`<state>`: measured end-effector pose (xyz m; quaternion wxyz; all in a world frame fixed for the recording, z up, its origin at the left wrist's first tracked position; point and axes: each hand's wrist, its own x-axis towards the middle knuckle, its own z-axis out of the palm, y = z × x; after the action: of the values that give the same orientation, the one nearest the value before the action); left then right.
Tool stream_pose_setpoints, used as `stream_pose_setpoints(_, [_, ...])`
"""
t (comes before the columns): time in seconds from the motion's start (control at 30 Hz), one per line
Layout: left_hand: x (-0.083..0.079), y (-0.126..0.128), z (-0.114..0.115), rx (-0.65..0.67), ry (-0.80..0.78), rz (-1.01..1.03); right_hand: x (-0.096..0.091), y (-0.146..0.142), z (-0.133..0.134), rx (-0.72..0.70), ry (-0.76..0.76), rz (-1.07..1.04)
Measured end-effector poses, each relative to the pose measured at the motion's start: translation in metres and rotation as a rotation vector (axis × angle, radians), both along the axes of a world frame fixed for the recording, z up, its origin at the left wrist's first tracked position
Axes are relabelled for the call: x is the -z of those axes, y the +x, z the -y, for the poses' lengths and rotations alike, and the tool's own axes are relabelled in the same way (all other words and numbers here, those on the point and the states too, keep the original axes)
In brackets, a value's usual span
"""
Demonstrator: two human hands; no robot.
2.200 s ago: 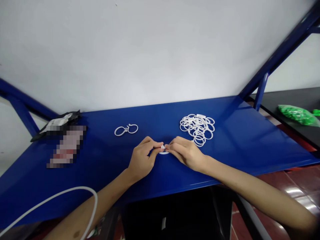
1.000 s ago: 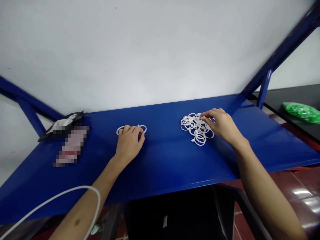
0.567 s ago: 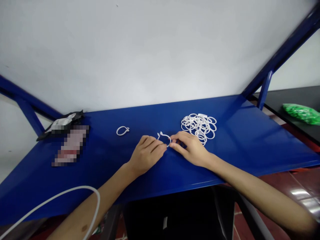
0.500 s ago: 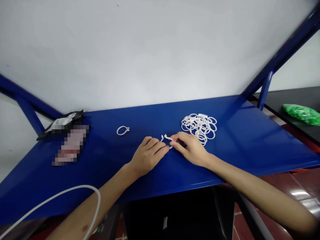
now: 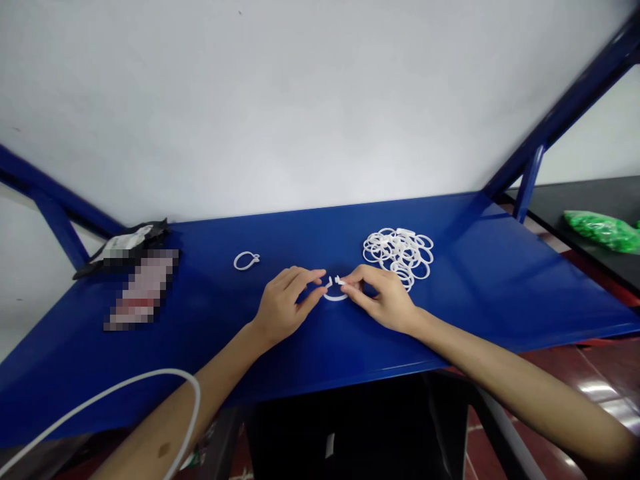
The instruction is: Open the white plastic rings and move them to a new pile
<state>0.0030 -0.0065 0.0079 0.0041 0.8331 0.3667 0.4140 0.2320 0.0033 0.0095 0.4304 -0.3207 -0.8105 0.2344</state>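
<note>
A white plastic curtain ring (image 5: 336, 298) lies low over the blue table, its two clasp ends parted at the top. My right hand (image 5: 383, 297) pinches its right end between thumb and fingers. At the left end is my left hand (image 5: 287, 303), with thumb and forefinger apart. The thumb tip is at the ring's end; whether it presses on it is hard to tell. To the right, just past my right hand, lies a pile of similar white rings (image 5: 397, 248). One single ring (image 5: 243, 261), its ends together, rests to the left.
A black plastic package (image 5: 145, 247) and a blurred-out flat item (image 5: 145, 287) lie on the left of the blue table (image 5: 300, 233). A white cable (image 5: 125, 383) loops over my left forearm. Right of the table, a bag of green pieces (image 5: 600, 230) sits on a dark surface.
My left thumb and forefinger have spread apart and drawn back slightly, showing more of the ring. The ring has turned a little; the right hand keeps its pinch.
</note>
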Motion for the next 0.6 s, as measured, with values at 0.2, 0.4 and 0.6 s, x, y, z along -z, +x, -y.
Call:
stream_pose_setpoints(0.2, [0.003, 0.006, 0.003, 0.064, -0.030, 0.037, 0.007, -0.001, 0.000, -0.067, 0.060, 0.040])
stream_pose_setpoints(0.4, [0.007, 0.010, 0.005, 0.083, 0.112, 0.003, 0.006, -0.002, 0.004, -0.120, 0.184, 0.124])
stream_pose_setpoints(0.6, [0.011, 0.013, 0.009, 0.086, 0.277, -0.118, 0.005, 0.001, 0.009, -0.140, 0.364, 0.361])
